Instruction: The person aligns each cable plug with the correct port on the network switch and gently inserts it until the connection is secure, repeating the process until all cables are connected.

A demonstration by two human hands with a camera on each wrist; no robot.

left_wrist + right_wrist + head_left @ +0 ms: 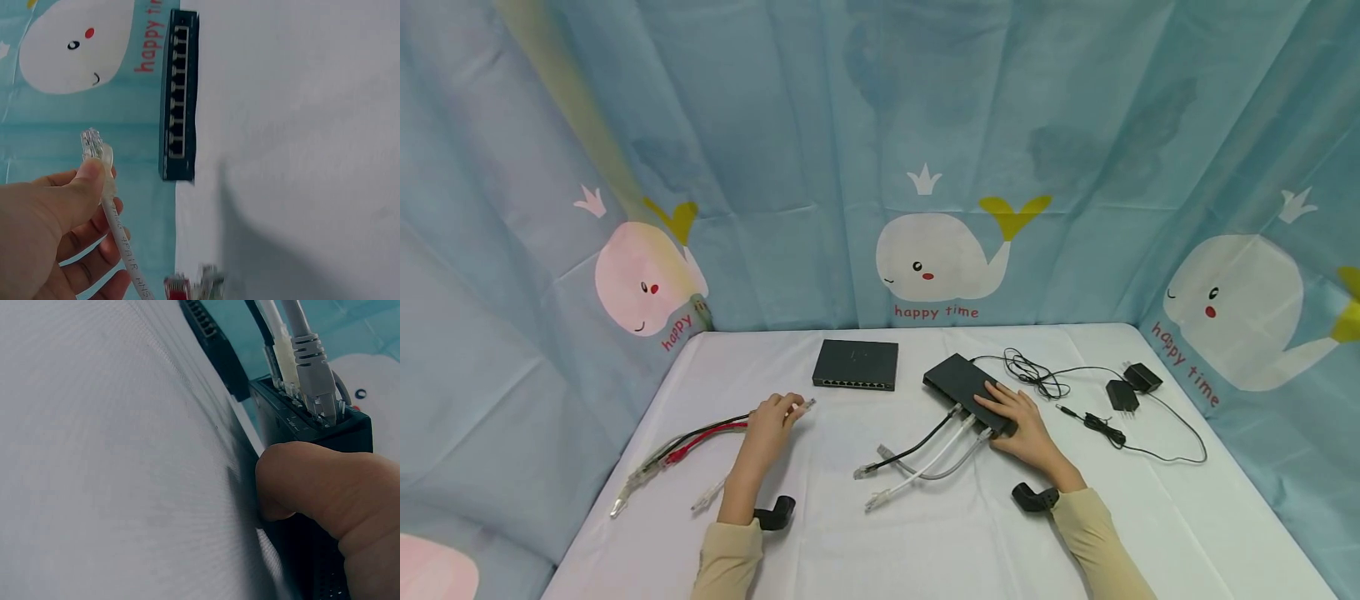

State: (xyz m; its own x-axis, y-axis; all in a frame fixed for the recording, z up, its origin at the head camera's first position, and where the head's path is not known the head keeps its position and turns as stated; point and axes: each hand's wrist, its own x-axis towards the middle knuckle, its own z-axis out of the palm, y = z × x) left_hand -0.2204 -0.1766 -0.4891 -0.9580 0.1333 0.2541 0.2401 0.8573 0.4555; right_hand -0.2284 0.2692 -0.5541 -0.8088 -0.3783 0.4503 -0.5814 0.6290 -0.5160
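In the left wrist view my left hand (50, 219) pinches a white Ethernet cable (128, 256) between thumb and fingers, just behind its clear plug (92, 144), which points up. My right hand (1026, 429) grips the right end of a black network switch (958, 379), fingers over its top and thumb at the front edge. Black, white and grey Ethernet cables (936, 458) are plugged into that switch's front; their loose ends lie on the cloth. In the right wrist view the grey plug (315, 372) sits nearest my thumb.
A second black switch (855, 362) stands at the table's back, its row of ports bare. Black and red Ethernet cables (688, 442) lie at the left. Two black power adapters (1122, 395) with thin cords (1037, 373) lie at the right. A patterned curtain (820, 167) surrounds the table.
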